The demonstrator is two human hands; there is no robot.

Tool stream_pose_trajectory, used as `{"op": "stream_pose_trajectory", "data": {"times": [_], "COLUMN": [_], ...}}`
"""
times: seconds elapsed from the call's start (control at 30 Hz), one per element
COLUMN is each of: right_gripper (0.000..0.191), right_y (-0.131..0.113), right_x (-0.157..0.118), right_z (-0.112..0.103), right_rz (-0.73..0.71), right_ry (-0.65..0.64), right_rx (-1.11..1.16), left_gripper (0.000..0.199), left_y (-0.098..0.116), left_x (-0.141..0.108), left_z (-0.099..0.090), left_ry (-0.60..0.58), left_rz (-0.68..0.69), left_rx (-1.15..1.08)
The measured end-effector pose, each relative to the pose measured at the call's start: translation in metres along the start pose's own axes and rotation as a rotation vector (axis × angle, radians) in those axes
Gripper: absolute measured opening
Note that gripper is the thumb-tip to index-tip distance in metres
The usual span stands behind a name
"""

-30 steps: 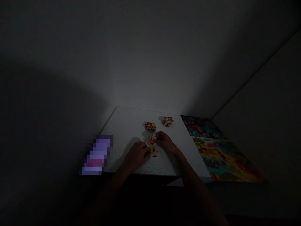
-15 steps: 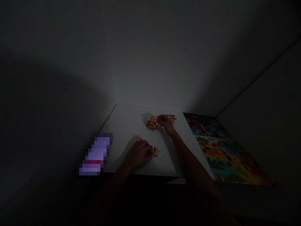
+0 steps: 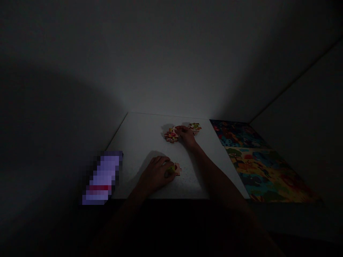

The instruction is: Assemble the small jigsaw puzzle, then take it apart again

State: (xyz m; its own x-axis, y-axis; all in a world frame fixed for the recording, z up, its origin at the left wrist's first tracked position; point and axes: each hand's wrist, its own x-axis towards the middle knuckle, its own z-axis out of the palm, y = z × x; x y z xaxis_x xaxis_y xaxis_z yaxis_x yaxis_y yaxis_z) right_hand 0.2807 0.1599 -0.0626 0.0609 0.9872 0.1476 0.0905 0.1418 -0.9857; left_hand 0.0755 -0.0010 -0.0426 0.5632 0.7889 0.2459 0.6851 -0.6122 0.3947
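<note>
Near the front of the white table (image 3: 136, 142), my left hand (image 3: 157, 173) curls its fingers round a puzzle piece (image 3: 178, 169) with green and pale pink parts. It lies low on the surface, partly covered by thumb and fingers. Farther back, my right hand (image 3: 187, 136) pinches at the right edge of a stack of puzzle pieces (image 3: 171, 135); a piece at its fingertips is mostly hidden by them. Just behind that hand sits a second stack of puzzle pieces (image 3: 195, 127), with green and cream on top.
On the right lie two finished-looking picture puzzles, a dark blue one (image 3: 238, 134) at the back and a yellow animal scene (image 3: 262, 175) in front. A blurred-out phone-like screen (image 3: 103, 175) is at the left edge. A wall (image 3: 166, 71) rises behind the table.
My right hand has shifted slightly left onto the left stack, uncovering more of the stack behind it. The left hand stays about where it was. The view has tilted slightly.
</note>
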Motion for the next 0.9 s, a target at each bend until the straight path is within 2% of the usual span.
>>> {"op": "stream_pose_trajectory", "data": {"times": [0.17,0.67,0.9], "right_gripper": [0.043,0.038,0.037], "right_y": [-0.002,-0.005,-0.007], "right_x": [-0.004,-0.011,-0.013], "right_z": [0.005,0.009,0.009], "right_rz": [-0.015,-0.078,-0.103], "right_ry": [-0.067,-0.056,-0.043], "right_rx": [-0.019,-0.196,-0.222], "left_gripper": [0.027,0.028,0.04], "left_y": [0.0,-0.001,-0.001], "left_x": [0.0,-0.001,-0.001], "left_z": [0.001,0.001,0.001], "left_ry": [-0.01,-0.016,-0.034], "left_rz": [0.013,0.026,0.001], "left_rx": [0.013,-0.003,-0.018]}}
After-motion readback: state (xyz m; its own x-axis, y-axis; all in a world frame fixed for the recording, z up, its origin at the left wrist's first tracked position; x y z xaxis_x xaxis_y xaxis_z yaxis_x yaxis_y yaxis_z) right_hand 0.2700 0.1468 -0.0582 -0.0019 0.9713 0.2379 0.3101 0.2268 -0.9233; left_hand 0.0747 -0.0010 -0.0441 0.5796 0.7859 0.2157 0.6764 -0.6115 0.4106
